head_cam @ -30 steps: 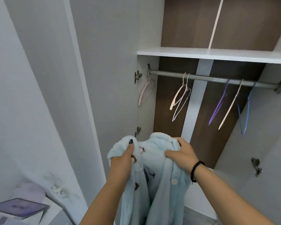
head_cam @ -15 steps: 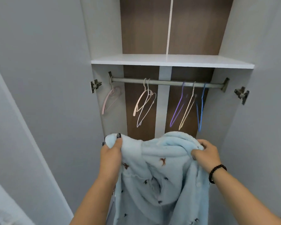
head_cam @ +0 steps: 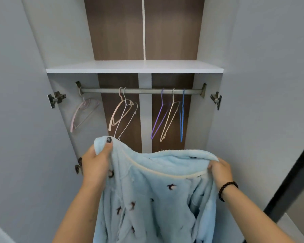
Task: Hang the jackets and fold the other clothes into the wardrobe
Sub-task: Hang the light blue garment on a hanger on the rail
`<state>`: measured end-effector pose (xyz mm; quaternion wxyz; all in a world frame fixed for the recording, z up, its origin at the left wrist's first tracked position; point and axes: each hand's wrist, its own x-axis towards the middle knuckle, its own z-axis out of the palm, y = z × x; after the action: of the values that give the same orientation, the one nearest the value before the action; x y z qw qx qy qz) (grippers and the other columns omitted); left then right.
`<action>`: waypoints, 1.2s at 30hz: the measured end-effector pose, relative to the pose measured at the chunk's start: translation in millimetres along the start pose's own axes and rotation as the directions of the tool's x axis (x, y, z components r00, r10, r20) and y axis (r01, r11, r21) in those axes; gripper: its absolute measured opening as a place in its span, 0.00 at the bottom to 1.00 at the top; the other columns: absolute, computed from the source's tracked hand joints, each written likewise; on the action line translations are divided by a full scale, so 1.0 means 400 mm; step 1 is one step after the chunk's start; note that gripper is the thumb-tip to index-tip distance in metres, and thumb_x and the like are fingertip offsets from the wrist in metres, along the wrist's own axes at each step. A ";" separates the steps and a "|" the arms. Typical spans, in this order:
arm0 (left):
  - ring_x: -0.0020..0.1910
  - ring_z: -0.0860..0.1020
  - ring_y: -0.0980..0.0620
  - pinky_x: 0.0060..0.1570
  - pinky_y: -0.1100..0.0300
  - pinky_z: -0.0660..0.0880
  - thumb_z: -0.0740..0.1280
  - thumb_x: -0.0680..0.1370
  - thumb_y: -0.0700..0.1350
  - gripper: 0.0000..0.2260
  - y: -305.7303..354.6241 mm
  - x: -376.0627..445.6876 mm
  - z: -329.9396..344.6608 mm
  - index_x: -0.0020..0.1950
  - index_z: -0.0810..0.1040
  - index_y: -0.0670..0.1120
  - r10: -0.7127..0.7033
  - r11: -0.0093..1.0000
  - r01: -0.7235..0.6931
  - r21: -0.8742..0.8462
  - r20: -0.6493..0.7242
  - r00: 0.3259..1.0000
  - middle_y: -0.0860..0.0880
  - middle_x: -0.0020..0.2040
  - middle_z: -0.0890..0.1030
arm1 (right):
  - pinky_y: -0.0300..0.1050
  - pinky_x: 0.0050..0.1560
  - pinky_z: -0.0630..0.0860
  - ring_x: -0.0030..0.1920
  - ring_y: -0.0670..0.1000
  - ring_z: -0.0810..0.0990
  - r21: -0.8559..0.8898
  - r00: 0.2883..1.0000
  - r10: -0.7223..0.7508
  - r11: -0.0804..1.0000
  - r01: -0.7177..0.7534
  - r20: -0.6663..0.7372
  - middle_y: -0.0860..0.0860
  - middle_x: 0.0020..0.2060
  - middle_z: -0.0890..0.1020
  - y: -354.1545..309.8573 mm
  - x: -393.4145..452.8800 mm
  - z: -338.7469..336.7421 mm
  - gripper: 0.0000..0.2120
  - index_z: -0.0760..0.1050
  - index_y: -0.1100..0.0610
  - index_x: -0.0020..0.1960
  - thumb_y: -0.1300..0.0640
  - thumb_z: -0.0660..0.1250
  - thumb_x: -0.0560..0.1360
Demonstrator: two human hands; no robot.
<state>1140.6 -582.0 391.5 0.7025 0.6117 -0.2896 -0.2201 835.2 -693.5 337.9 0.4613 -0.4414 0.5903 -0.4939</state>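
Observation:
A fluffy light-blue jacket (head_cam: 153,195) with small dark bird prints hangs spread in front of the open wardrobe. My left hand (head_cam: 96,162) grips its top left corner, thumb on top. At the other end of the collar edge my right hand (head_cam: 219,170), with a black bead bracelet on the wrist, grips the top right. Above and behind the jacket runs a metal rail (head_cam: 140,91) with several empty wire hangers: a pink one (head_cam: 82,113) at the left, a pale pair (head_cam: 121,113) in the middle, and purple, cream and blue ones (head_cam: 170,114) at the right.
A white shelf (head_cam: 135,66) spans the wardrobe above the rail. Both doors stand open, left door (head_cam: 25,120) and right door (head_cam: 261,102), with hinges on the side walls. A dark vertical edge (head_cam: 291,178) shows at the lower right.
The view has swung to face the wardrobe squarely. Both hands have moved apart and spread the jacket's collar edge wide; the jacket is held a little higher.

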 end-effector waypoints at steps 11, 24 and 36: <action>0.46 0.82 0.47 0.50 0.47 0.79 0.70 0.72 0.53 0.07 0.022 -0.033 0.167 0.46 0.82 0.52 0.145 0.986 -0.165 0.032 0.339 0.930 0.49 0.44 0.84 | 0.24 0.55 0.66 0.57 0.34 0.73 -0.206 0.711 -0.333 0.805 0.556 0.619 0.34 0.57 0.74 0.034 -0.117 0.186 0.22 0.69 0.41 0.61 0.46 0.70 0.69; 0.36 0.79 0.61 0.36 0.67 0.73 0.75 0.66 0.60 0.10 -0.044 0.211 0.166 0.44 0.78 0.66 0.186 0.657 -0.536 0.530 0.576 0.796 0.64 0.40 0.81 | 0.39 0.37 0.67 0.35 0.44 0.70 -0.171 0.812 -0.347 0.867 0.469 0.470 0.49 0.33 0.75 -0.023 0.126 0.269 0.05 0.76 0.58 0.39 0.61 0.70 0.73; 0.23 0.72 0.59 0.19 0.72 0.64 0.76 0.70 0.45 0.09 -0.070 0.345 0.267 0.33 0.80 0.56 0.195 0.905 -0.338 0.259 0.454 0.869 0.57 0.25 0.74 | 0.35 0.40 0.75 0.35 0.44 0.77 -0.140 0.937 -0.276 0.941 0.309 0.214 0.54 0.46 0.81 -0.196 0.391 0.365 0.09 0.78 0.55 0.48 0.67 0.70 0.72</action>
<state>1171.2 -756.0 391.7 0.5352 0.6126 -0.5485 -0.1935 954.5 -881.5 386.1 0.3973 -0.6081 0.5111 -0.4597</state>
